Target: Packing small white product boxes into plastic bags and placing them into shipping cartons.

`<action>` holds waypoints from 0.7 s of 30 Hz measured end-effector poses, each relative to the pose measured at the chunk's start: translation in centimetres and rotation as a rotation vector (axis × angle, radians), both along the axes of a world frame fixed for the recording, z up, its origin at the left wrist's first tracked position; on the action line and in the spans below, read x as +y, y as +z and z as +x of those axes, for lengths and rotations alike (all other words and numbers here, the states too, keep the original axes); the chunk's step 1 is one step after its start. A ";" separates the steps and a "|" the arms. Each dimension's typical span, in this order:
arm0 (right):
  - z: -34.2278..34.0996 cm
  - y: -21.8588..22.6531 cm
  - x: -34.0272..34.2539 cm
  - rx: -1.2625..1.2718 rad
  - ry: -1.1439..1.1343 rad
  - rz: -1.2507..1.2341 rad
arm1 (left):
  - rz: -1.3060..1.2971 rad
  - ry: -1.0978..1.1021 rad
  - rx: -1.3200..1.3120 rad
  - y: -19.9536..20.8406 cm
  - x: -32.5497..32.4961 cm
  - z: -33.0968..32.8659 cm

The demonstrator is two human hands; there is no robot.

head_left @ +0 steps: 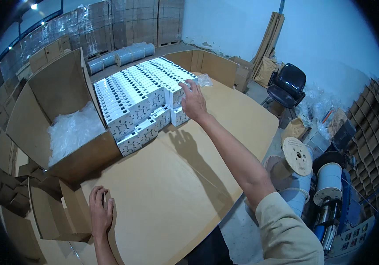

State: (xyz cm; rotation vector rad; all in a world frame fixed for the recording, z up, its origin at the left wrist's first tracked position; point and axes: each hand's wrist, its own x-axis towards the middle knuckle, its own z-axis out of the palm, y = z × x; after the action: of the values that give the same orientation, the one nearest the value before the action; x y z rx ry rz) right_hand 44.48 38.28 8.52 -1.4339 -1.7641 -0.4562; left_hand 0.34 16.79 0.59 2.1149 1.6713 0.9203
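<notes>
My right hand [193, 101] reaches forward and rests on the near right corner of a big stack of small white boxes [141, 88] standing in rows on a brown cardboard-covered table [189, 176]. Its fingers curl over the top edge of the corner box; whether they grip it I cannot tell. My left hand [100, 212] lies flat, fingers spread, on the table's near left edge, holding nothing. Lower white boxes [143, 131] form a step at the stack's front.
A large open carton [61, 101] with clear plastic wrap inside stands at the left. Smaller empty cartons [52, 212] sit below it. Cable spools [304, 163] and a black chair [286, 86] stand on the right. Wrapped pallets line the back wall.
</notes>
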 end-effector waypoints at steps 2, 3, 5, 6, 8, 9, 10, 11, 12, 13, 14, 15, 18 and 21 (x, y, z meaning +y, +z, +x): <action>0.5 -0.3 0.9 -0.029 -0.036 -0.010 | -0.019 0.009 0.009 -0.1 0.0 0.0; 0.7 -0.4 1.3 -0.027 -0.032 -0.006 | -0.018 0.004 0.009 -0.2 0.0 -0.1; 1.2 -0.7 1.6 -0.057 -0.059 -0.076 | -0.014 0.001 0.012 -0.2 0.2 -0.2; 1.4 -0.8 1.7 -0.056 -0.058 -0.076 | -0.030 -0.001 0.010 0.0 0.2 -0.1; 1.8 -1.1 1.7 -0.064 -0.020 -0.034 | -0.046 -0.004 0.010 0.2 0.1 0.1; 2.0 -1.2 1.8 -0.063 -0.023 -0.035 | -0.031 -0.001 0.014 0.3 0.1 0.2; 2.2 -1.3 1.9 -0.055 -0.014 -0.018 | -0.016 0.002 0.017 0.3 0.1 0.4; 2.4 -1.4 1.9 -0.047 -0.005 0.000 | -0.017 -0.001 0.018 0.2 0.1 0.4; 2.6 -1.5 1.9 -0.045 -0.008 -0.003 | -0.009 -0.004 0.026 0.0 0.1 0.3; 2.8 -1.5 1.9 -0.034 -0.002 0.000 | -0.001 -0.006 0.034 -0.1 0.1 0.2; 3.0 -1.4 1.9 -0.022 0.004 0.003 | -0.003 -0.008 0.036 -0.1 0.2 0.1; 3.1 -1.4 1.9 -0.020 0.004 0.001 | -0.001 -0.010 0.040 -0.2 0.2 0.1; 3.7 -1.3 1.5 0.016 0.061 -0.099 | -0.005 -0.010 0.037 -0.4 0.2 -0.1; 4.3 -1.2 0.8 -0.020 0.129 -0.040 | -0.010 -0.002 0.029 0.2 -0.1 0.3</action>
State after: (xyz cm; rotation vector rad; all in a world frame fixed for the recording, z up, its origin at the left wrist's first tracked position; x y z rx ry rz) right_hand 48.74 39.13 7.33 -1.3375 -1.8786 -0.3703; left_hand 0.67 16.74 0.81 2.1325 1.6834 0.8830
